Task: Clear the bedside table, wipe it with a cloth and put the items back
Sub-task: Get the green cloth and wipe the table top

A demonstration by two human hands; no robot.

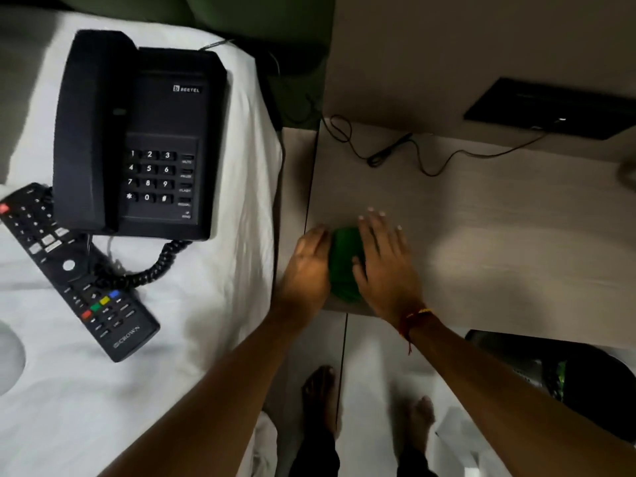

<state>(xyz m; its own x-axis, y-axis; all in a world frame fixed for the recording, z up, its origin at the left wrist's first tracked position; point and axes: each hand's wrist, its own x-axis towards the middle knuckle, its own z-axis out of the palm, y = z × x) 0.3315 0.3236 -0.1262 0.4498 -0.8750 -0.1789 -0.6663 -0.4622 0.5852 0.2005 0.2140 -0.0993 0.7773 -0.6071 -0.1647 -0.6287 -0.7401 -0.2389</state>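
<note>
A green cloth lies bunched on the bedside table near its front left corner. My left hand presses against the cloth's left side. My right hand lies flat over its right side, fingers spread. Both hands hold the cloth between them. A black desk telephone and a black remote control rest on the white bed sheet to the left, off the table.
A thin black cable trails over the table's back edge towards a black wall panel. A dark bin stands on the floor at the lower right. My bare feet stand below the table's front edge.
</note>
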